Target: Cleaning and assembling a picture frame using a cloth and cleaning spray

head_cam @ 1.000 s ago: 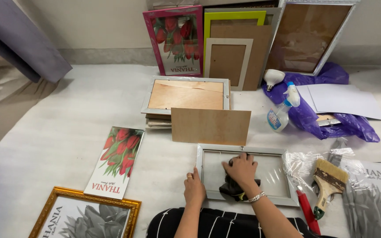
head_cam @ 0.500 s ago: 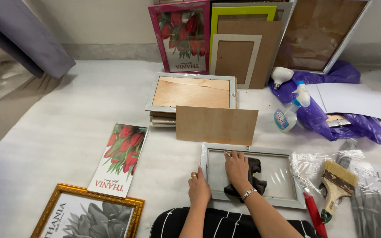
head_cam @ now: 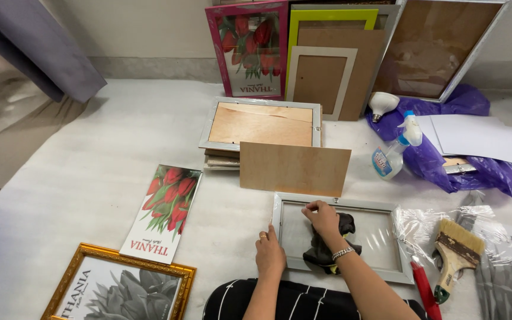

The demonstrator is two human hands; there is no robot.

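Right hand (head_cam: 322, 217) fingers curled gripping dark cloth (head_cam: 329, 246) on frame glass (head_cam: 380, 234); left hand (head_cam: 269, 253) flat (fingers extended) steadying frame edge.

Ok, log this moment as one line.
left hand: steadying grey frame edge | right hand: pressing dark cloth on glass | nearby: brush, spray bottle

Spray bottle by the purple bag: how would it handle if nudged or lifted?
The spray bottle stands tall and narrow, leaning toward the purple bag, so it probably tips easily. It looks like clear thin plastic, likely light. The smooth body may be slippery.
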